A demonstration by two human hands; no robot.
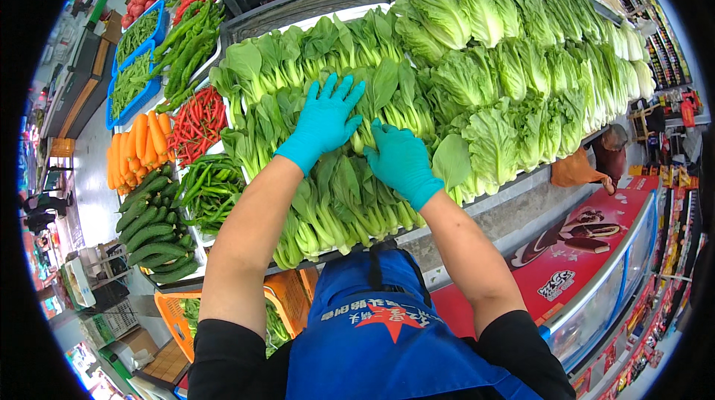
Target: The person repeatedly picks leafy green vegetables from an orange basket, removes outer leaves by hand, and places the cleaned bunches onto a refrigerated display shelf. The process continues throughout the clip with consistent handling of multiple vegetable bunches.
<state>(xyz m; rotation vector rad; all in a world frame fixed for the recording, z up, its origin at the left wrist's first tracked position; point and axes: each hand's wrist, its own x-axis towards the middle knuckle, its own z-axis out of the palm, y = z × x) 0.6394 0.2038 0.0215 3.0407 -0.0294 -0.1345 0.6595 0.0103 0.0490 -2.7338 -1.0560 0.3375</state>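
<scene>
Both hands wear teal gloves. My left hand (327,120) rests palm down on the middle row of bok choy (391,93), fingers spread and pointing away from me. Close by on its right, my right hand (402,160) has its thumb and fingers bent towards pale stalks in that row. Whether it grips a stalk is hidden. Below the hands lies a front row of bok choy (329,221), stems towards me. To the right, heads of leafy lettuce (491,137) stand in rows, and one broad loose-looking leaf (451,160) lies beside my right hand.
Left of the greens are red chillies (198,120), green peppers (212,185), carrots (139,146) and cucumbers (156,232). An orange crate (287,294) stands below the stall's edge. At right are a red-topped chest freezer (586,232) and a person (609,157) by the stall.
</scene>
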